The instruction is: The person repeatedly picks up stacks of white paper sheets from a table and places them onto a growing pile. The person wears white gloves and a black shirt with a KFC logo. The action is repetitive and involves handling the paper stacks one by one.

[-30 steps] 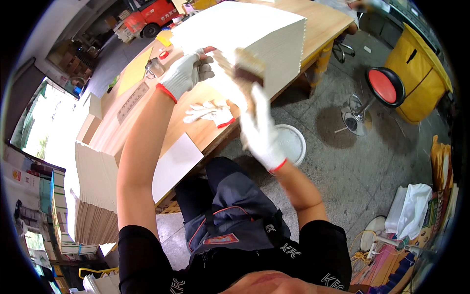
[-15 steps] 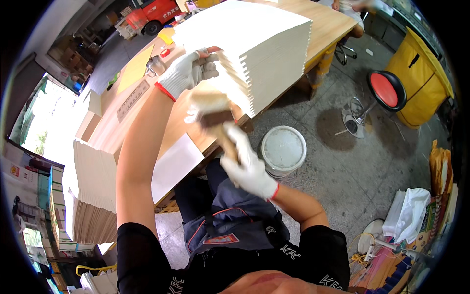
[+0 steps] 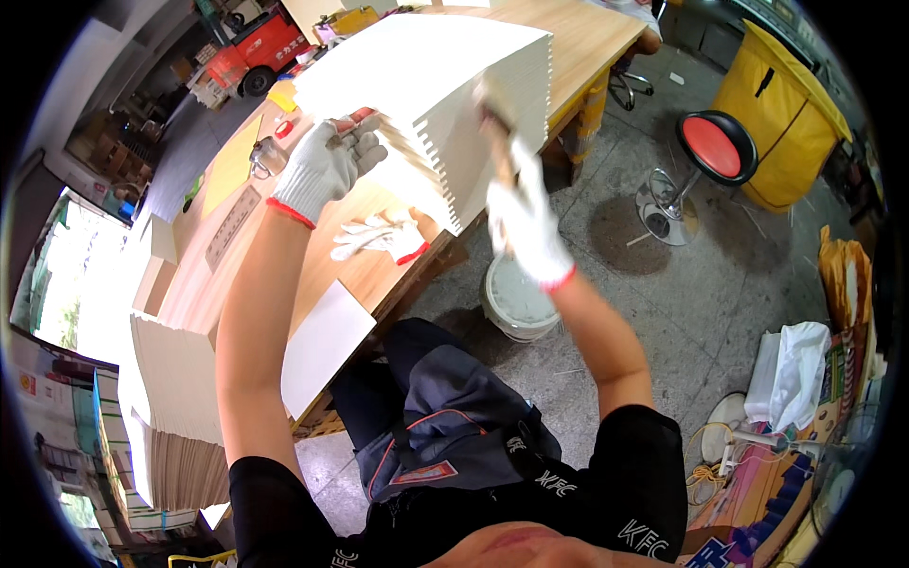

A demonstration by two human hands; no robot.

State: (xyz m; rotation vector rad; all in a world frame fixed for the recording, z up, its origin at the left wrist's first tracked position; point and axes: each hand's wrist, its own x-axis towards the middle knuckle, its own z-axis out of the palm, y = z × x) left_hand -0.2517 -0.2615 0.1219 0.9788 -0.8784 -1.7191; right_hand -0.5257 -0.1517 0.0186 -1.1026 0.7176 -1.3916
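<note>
A tall stack of white sheets point(image 3: 488, 133) with a notched-looking edge stands on the wooden table. My left hand point(image 3: 331, 163), in a white knit glove, is at the stack's near-left edge with its fingers loosely bent and apart; whether they touch the paper I cannot tell. My right hand point(image 3: 528, 218), gloved too, is wrapped round the wooden handle of a wide brush point(image 3: 494, 118). Motion blurs the brush, raised in front of the stack's right side face; contact is unclear. A spare pair of white gloves point(image 3: 383, 237) lies on the tabletop between my arms.
A white bucket point(image 3: 521, 298) stands on the floor below my right hand. Along the table lie a white sheet point(image 3: 327, 346), a ruler point(image 3: 232, 227), a glass mug point(image 3: 268, 158) and another paper stack point(image 3: 175, 374). A red-seated stool point(image 3: 715, 150) and yellow bin point(image 3: 781, 114) are at right.
My right hand has swung the brush up and to the right, from above the table edge to the stack's side face. The spare gloves now show fully. The whole view has shifted slightly.
</note>
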